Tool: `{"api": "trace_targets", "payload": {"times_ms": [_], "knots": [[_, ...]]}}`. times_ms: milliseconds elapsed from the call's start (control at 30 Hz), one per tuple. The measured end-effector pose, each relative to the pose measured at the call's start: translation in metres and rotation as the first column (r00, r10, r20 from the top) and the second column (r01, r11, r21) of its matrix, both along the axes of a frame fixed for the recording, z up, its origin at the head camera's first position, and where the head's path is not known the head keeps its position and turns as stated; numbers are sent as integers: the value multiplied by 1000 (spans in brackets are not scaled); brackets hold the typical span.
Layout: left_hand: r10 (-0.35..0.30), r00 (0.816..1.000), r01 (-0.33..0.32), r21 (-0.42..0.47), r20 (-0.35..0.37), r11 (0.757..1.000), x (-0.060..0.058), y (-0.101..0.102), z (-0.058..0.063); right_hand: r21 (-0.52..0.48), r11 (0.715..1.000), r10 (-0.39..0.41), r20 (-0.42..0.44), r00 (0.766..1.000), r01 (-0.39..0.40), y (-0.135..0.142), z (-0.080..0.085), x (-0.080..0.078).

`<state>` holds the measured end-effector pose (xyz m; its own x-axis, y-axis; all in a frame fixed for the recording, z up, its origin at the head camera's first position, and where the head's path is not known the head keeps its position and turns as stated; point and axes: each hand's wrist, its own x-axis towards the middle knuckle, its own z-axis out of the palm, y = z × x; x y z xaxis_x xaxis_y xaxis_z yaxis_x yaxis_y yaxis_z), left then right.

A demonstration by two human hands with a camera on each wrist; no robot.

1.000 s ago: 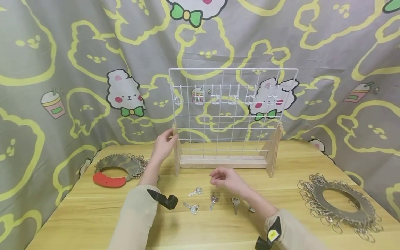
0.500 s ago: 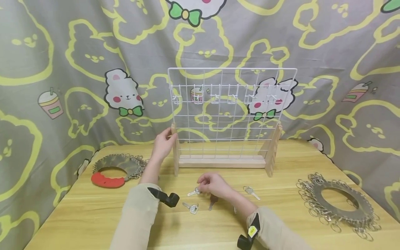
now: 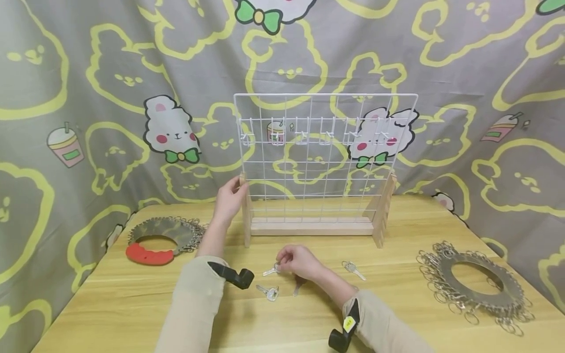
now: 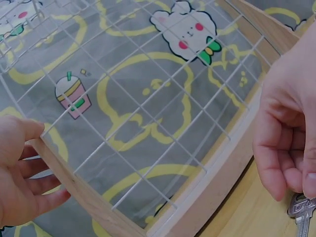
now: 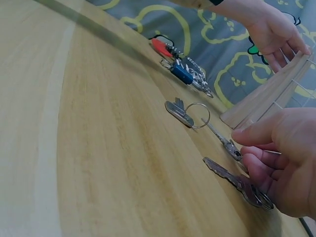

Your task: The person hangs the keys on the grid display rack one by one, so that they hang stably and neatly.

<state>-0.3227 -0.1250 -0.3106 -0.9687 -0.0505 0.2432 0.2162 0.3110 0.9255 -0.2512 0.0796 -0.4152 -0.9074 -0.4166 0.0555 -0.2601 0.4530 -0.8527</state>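
Observation:
My left hand (image 3: 230, 198) grips the top of the left wooden post (image 3: 246, 215) of a white wire grid rack (image 3: 309, 162); in the left wrist view its fingers (image 4: 53, 200) reach behind the post. My right hand (image 3: 301, 262) is low over the table, with thumb and fingertips pinching the ring end of a small silver key (image 3: 269, 271). A darker key (image 5: 232, 178) lies under that hand. Nearer me rests another key (image 3: 270, 293), its ring (image 5: 200, 116) showing in the right wrist view. One more key (image 3: 354, 270) lies right of the hand.
Several white hooks (image 3: 301, 137) hang in a row on the grid. On the left of the table (image 3: 115, 314) is a metal hoop with many rings and a red handle (image 3: 150, 255); on the right lies a flat metal hoop (image 3: 478, 282) ringed with loops. A patterned curtain (image 3: 110, 162) stands behind.
My right hand has moved left and slightly down to the silver key, uncovering the key on the right; its forearm now covers another key. The left hand stays on the post.

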Motion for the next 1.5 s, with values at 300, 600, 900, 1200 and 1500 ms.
{"api": "trace_targets", "payload": {"times_ms": [300, 600, 900, 1200, 1500], "knots": [[4, 1000, -4, -8, 14, 1000, 2, 0, 1, 66, 998, 25, -83, 996, -20, -4, -1, 3], [-7, 1000, 7, -3, 17, 1000, 2, -2, 1, 158, 987, 42, -146, 988, -19, -8, -2, 5], [-9, 999, 9, -3, 38, 1000, 2, -3, 1, 264, 964, 72, -178, 981, -23, -8, 3, 6], [-18, 999, 19, -2, 41, 1000, 3, -4, 3, 80, 995, -39, -287, 957, 65, -2, 14, 1], [-27, 999, 27, 19, 26, 999, 3, -3, 2, -82, 996, -61, -290, 955, 39, 1, 37, -9]]}}
